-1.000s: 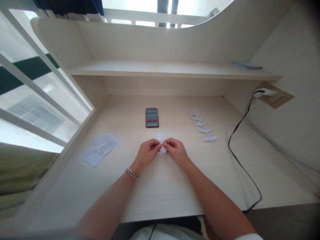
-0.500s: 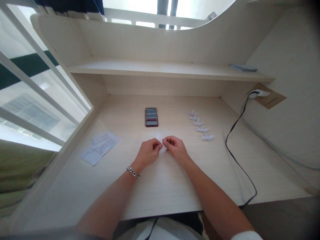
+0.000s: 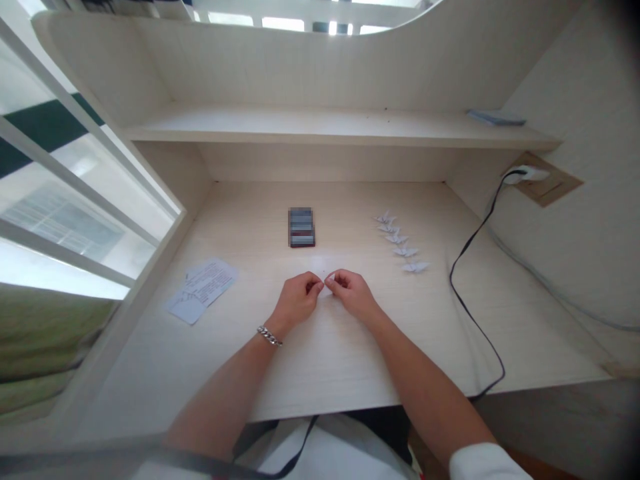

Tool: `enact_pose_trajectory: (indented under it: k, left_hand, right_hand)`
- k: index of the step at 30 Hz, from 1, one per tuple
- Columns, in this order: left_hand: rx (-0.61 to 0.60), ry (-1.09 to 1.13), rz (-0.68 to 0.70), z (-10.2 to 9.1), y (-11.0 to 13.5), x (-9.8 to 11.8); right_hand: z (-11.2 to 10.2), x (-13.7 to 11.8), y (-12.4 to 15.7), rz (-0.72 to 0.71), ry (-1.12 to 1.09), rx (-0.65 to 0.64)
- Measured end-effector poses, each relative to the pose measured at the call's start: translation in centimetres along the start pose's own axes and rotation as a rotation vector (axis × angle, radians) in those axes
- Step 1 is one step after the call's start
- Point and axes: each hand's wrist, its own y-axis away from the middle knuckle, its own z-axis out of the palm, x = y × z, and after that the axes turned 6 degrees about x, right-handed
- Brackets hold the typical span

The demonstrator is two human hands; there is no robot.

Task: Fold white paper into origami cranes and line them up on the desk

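My left hand point(image 3: 296, 299) and my right hand point(image 3: 351, 291) meet over the middle of the pale wooden desk point(image 3: 320, 360). Between their fingertips they pinch a small piece of white paper point(image 3: 324, 284), mostly hidden by the fingers. A silver chain bracelet point(image 3: 269, 336) sits on my left wrist. To the right, several folded white paper cranes point(image 3: 400, 241) lie in a diagonal row on the desk. A dark phone point(image 3: 301, 227) lies flat just beyond my hands.
Printed paper sheets point(image 3: 202, 289) lie at the left of the desk near a white railing. A black cable point(image 3: 470, 293) runs from a wall socket point(image 3: 530, 176) down over the desk's front edge. A shelf point(image 3: 330, 130) spans the back, with a flat blue-grey item point(image 3: 495, 119) at its right end.
The fingertips of both hands have drawn closer together, so less of the white paper shows. The view has shifted slightly; the other things lie as before.
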Motion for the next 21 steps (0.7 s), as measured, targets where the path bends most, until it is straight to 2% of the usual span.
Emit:
enact_pose_trajectory:
  k: [4, 12, 18, 21]
  left_hand:
    - [0.004, 0.002, -0.021, 0.2, 0.1, 0.2]
    - [-0.004, 0.07, -0.033, 0.1, 0.3, 0.4]
    - [0.008, 0.078, -0.048, 0.0, 0.2, 0.2]
    - [0.027, 0.102, -0.075, 0.1, 0.1, 0.3]
  right_hand:
    - [-0.1, 0.0, 0.3, 0.02, 0.014, 0.055]
    - [-0.1, 0.3, 0.4, 0.049, -0.053, 0.077]
    - [-0.4, -0.2, -0.1, 0.105, -0.137, -0.015]
    - [-0.6, -0.5, -0.6, 0.122, -0.16, -0.003]
